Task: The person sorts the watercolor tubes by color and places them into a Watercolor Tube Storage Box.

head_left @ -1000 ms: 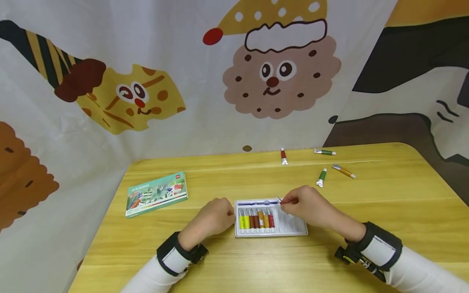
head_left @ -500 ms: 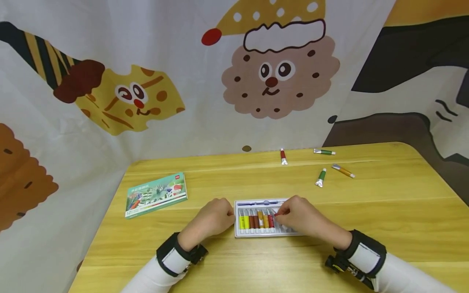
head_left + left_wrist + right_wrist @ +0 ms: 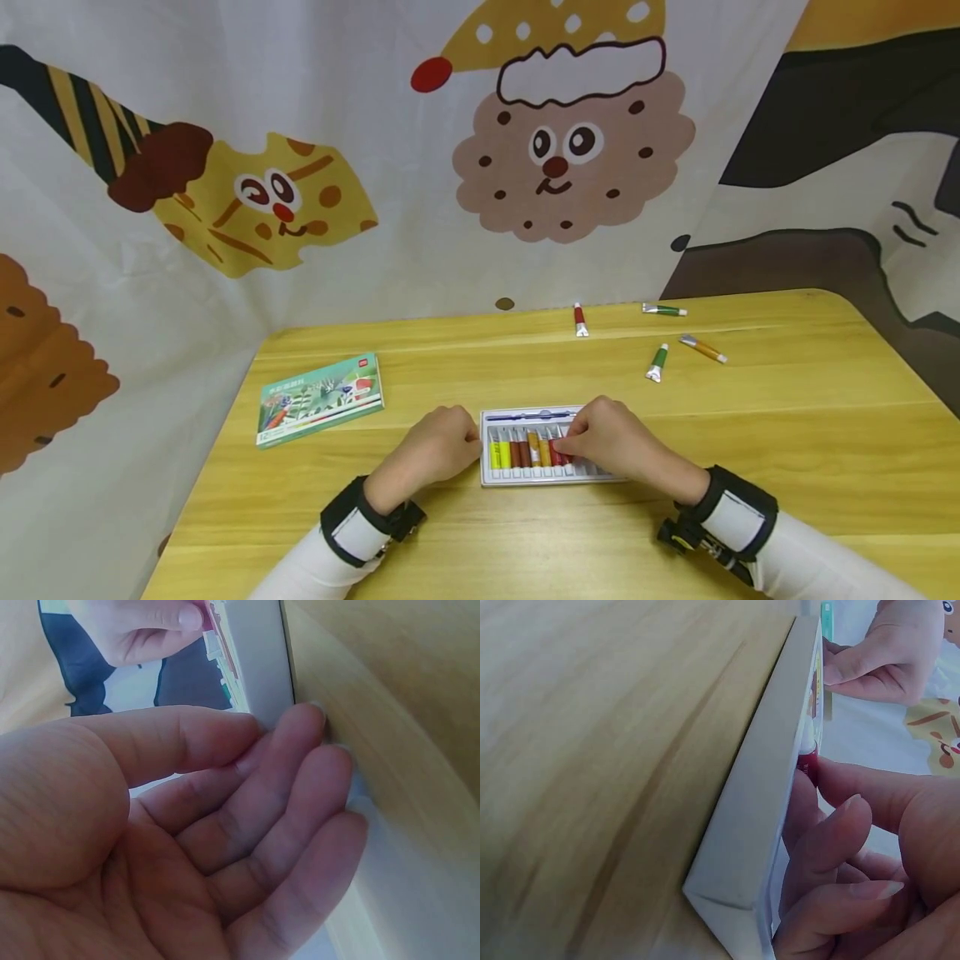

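Observation:
A white plastic paint tray (image 3: 532, 482) lies on the table, holding a row of yellow, brown, ochre and red paint tubes. A thin blue paintbrush (image 3: 517, 417) lies along its back slot. My right hand (image 3: 618, 440) reaches over the tray's right half and pinches a red paint tube (image 3: 808, 763) between thumb and index finger. That tube sits low at the row's right end, mostly covered by the fingers in the head view. At the tray's left edge my left hand (image 3: 435, 448) holds the rim, thumb and curled fingers close together (image 3: 247, 787).
A green paint box (image 3: 321, 400) lies at the left of the wooden table (image 3: 450, 550). Loose tubes lie at the back right: red (image 3: 581, 320), green (image 3: 664, 310), another green (image 3: 657, 363) and ochre (image 3: 703, 348). A printed cloth (image 3: 420, 275) hangs behind.
My right hand has moved left and down with the red paint tube, from above the tray's back right to beside the other tubes. My left hand has stayed at the tray's left edge.

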A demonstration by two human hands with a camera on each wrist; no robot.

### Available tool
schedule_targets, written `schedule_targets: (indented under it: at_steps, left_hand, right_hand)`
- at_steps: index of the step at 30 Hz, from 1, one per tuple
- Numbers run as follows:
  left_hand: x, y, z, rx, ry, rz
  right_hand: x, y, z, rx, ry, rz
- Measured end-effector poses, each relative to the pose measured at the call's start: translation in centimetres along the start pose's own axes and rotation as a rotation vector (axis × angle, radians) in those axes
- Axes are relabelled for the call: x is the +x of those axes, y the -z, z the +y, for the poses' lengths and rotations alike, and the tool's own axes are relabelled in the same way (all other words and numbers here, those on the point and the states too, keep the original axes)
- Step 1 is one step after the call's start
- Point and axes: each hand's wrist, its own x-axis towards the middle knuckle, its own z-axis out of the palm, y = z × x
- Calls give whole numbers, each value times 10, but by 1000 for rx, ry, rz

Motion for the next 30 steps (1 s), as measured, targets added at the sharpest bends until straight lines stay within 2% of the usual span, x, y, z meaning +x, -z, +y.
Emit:
schedule_targets:
  at_steps: [22,30]
  left_hand:
    - [-1,1,-1,-8,-8,2]
    - [-1,2,1,-9,-4,-2]
  right_hand:
    - [-4,-4,5,-126,100,39]
    - [-4,-6,5,-126,58,38]
